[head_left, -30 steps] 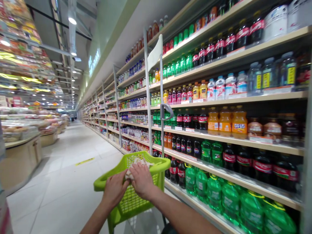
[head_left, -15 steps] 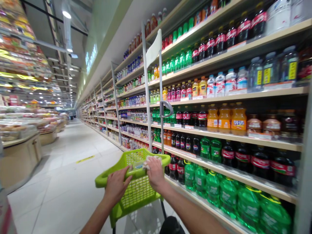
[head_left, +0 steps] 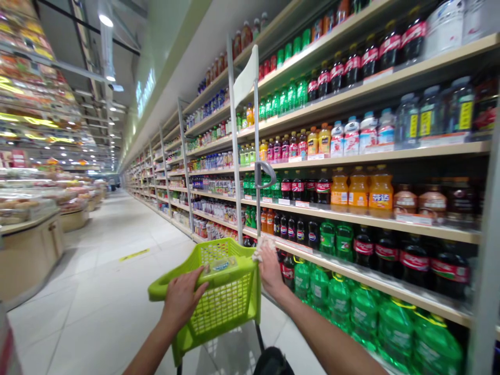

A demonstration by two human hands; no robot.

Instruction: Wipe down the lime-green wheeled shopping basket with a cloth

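Note:
A lime-green shopping cart (head_left: 222, 304) stands in front of me, its basket pierced with small holes. My left hand (head_left: 183, 294) is wrapped over the left part of its handle bar. At the right end of the bar, my right hand (head_left: 271, 268) is closed on a crumpled whitish cloth (head_left: 265, 247), pressed against the cart's corner. A clear label panel (head_left: 222, 264) sits in the middle of the handle. Behind the right hand rises a metal pole (head_left: 257, 135) with a white flag (head_left: 245, 78) and a grey loop handle (head_left: 265, 175).
Long shelves (head_left: 351, 224) of bottled drinks run along the right, with large green bottles (head_left: 363, 312) on the bottom. A tiled aisle (head_left: 109, 281) stretches ahead, bearing a yellow floor strip (head_left: 134, 254). Display counters (head_left: 31, 255) with packaged food line the left.
My right hand has slid with the cloth from the middle-right of the handle out to its right corner, uncovering the label panel. My left hand stays on the bar.

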